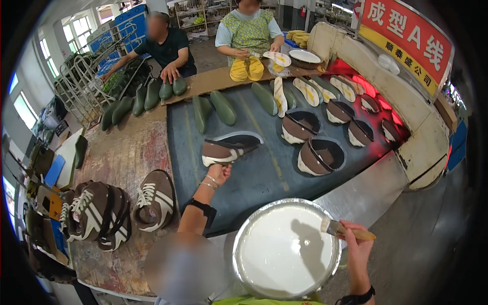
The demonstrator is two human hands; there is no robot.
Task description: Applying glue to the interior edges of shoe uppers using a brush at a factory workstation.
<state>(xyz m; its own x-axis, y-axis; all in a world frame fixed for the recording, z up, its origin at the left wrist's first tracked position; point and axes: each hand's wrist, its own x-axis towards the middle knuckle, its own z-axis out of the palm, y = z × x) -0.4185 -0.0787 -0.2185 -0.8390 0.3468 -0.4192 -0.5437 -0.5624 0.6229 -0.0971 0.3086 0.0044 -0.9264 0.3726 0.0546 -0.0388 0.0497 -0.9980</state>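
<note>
My left hand (218, 174) is closed on the toe end of a brown and white shoe upper (219, 150), held over the dark conveyor belt (249, 185). Its dark opening points away to the right. In my right hand (356, 246) is a wooden-handled paint brush (333, 227), gripped by the handle, with pale bristles pointing left. The brush is above the right side of a wide metal basin (238, 254) of white liquid and casts a shadow on it. I cannot tell whether the bristles touch the liquid.
Brown sneaker uppers (152, 201) with white laces stand on the worn wooden table (114, 157) at left. Green shoe lasts (222, 108), insoles (306, 91) and brown uppers (320, 156) line the belt, running toward a red-lit machine (351, 76). Two people (249, 30) work across it.
</note>
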